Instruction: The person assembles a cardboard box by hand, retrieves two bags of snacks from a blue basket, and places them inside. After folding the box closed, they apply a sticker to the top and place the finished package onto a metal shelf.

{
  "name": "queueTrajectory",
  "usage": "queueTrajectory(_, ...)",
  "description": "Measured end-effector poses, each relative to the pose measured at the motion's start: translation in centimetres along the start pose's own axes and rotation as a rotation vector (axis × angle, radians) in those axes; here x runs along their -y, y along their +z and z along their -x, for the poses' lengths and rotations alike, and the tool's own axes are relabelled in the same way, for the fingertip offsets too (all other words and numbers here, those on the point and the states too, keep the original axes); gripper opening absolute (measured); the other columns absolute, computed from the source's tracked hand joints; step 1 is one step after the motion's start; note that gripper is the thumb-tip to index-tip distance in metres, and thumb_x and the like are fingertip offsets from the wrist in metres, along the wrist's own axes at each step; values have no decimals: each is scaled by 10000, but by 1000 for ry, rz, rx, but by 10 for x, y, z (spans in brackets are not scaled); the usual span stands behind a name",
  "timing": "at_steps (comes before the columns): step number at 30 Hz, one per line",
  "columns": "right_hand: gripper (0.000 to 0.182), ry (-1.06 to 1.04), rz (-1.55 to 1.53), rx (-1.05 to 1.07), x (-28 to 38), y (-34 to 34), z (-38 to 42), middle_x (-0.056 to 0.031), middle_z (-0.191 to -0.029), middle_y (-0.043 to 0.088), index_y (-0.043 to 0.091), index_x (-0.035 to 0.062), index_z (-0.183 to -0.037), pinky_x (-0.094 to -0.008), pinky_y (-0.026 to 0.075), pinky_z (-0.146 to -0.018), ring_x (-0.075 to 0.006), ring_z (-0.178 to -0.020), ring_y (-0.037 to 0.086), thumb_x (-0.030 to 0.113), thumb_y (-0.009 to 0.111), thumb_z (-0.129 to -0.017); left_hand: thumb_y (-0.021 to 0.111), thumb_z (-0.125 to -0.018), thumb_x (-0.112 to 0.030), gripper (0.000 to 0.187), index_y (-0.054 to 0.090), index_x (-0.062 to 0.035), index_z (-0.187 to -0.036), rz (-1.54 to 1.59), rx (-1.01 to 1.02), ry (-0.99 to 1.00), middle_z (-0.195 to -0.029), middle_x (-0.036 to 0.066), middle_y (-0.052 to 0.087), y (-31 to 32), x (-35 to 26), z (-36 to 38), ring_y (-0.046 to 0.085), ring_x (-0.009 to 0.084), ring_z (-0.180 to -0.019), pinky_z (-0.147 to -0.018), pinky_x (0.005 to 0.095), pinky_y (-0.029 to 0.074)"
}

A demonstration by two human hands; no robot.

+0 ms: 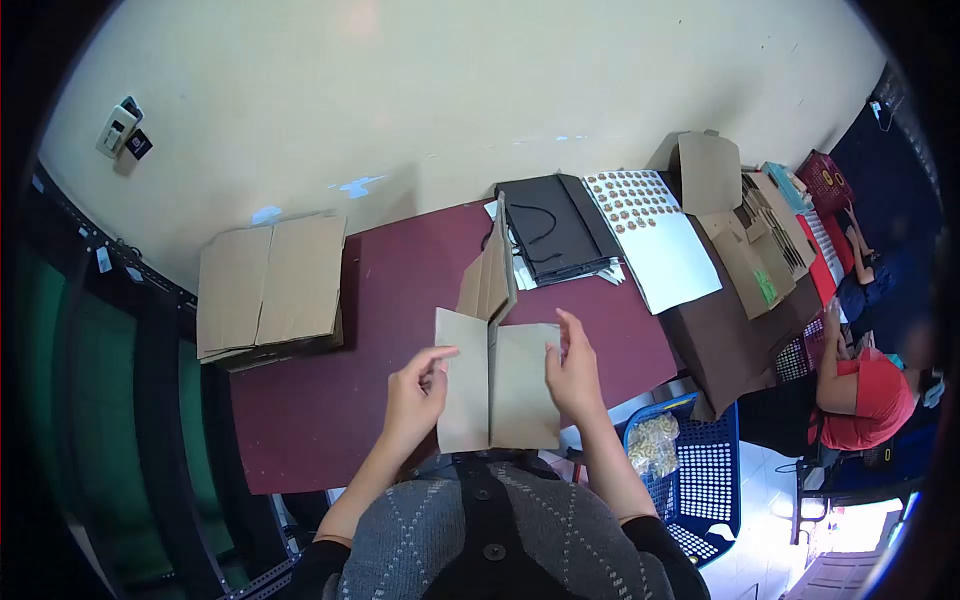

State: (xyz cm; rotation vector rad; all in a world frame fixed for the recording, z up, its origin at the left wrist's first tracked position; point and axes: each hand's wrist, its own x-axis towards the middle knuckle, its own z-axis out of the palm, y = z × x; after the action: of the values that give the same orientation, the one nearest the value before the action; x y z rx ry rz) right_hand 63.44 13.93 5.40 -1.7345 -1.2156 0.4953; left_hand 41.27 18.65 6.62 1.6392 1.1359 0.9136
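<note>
With left hand (416, 395) and right hand (575, 372) open, I'm judging the card (465, 395) light, stiffish, best gripped at its sides

I observe the carton (526, 390): plain brown cardboard, partly open, at the near edge of the table (310, 420). Two panels spread side by side along a central seam; a creased section stands upright behind.
</note>
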Motion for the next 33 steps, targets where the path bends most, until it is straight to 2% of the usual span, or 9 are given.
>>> queueTrajectory(4, 315, -344, 319, -69, 16, 15, 18, -128, -1065, 541, 541, 68, -1075, -453, 325, -1000, -302, -1198, 411, 34, 594, -766, 519, -881, -22, 222, 637, -59, -1066, -104, 38, 114, -776, 140, 637, 8, -16, 15, 590, 153, -573, -570, 263, 463)
queueTrajectory(8, 249, -530, 772, 239, 12, 45, 50, -96, -1076, 538, 588, 64, -1000, -426, 289, -1013, -243, -1136, 458, 134, 490, -782, 533, -851, -4, 248, 639, -62, -1067, -188, 53, 236, -896, 164, 656, -2, -17, 24, 647, 273, -729, -656, 310, 506)
queueTrajectory(11, 304, -590, 866, 204, -5, 70, 64, -110, -1111, 548, 582, 27, -1053, -433, 280, -1038, -273, -1141, 468, 122, 496, -777, 550, -813, 18, 289, 645, -73, -1070, -216, 112, 267, -981, 158, 663, -5, -16, 29, 662, 297, -840, -711, 334, 524)
queueTrajectory(14, 300, -603, 826, 239, -23, 82, 61, -140, -1096, 576, 614, -8, -1009, -436, 320, -1013, -283, -1126, 491, 134, 501, -771, 554, -807, 7, 318, 640, -112, -1088, -307, 191, 475, -932, 120, 665, -5, -7, 30, 650, 294, -797, -698, 362, 531)
queueTrajectory(16, 302, -270, 616, 553, -26, 85, 59, -167, -1039, 614, 624, 12, -976, -419, 404, -926, -308, -1074, 529, 180, 547, -736, 542, -798, 5, 353, 615, -114, -1123, -402, 289, 506, -957, 145, 654, -4, 3, 35, 643, 303, -769, -679, 372, 531)
queueTrajectory(19, 260, -344, 456, 363, -47, 102, 64, -175, -1029, 621, 650, 14, -925, -448, 440, -866, -339, -1072, 533, 164, 554, -736, 523, -781, -1, 426, 574, -121, -1187, -501, 411, 589, -1016, 183, 633, 3, 16, 37, 633, 301, -721, -641, 376, 531)
queueTrajectory(21, 291, -137, 165, 333, -60, 113, 67, -190, -1015, 624, 645, 17, -944, -453, 460, -833, -367, -1039, 551, 194, 583, -721, 555, -768, -22, 400, 597, -144, -1146, -580, 389, 622, -950, 121, 627, 0, 16, 43, 634, 274, -756, -647, 368, 527)
queueTrajectory(24, 400, -382, 162, 143, -41, 110, 61, -215, -1037, 613, 616, 3, -1020, -430, 468, -861, -392, -975, 579, 224, 609, -687, 537, -776, -42, 402, 596, -158, -1156, -627, 348, 682, -995, 140, 635, -10, 14, 44, 648, 252, -782, -658, 349, 532)
queueTrajectory(33, 432, -304, -48, 182, -60, 164, 31, -224, -1081, 601, 584, -6, -1108, -410, 452, -899, -354, -1067, 558, 237, 611, -752, 512, -807, -116, 401, 581, -194, -1195, -631, 454, 696, -952, 97, 641, -8, 37, 31, 632, 226, -723, -632, 327, 526)
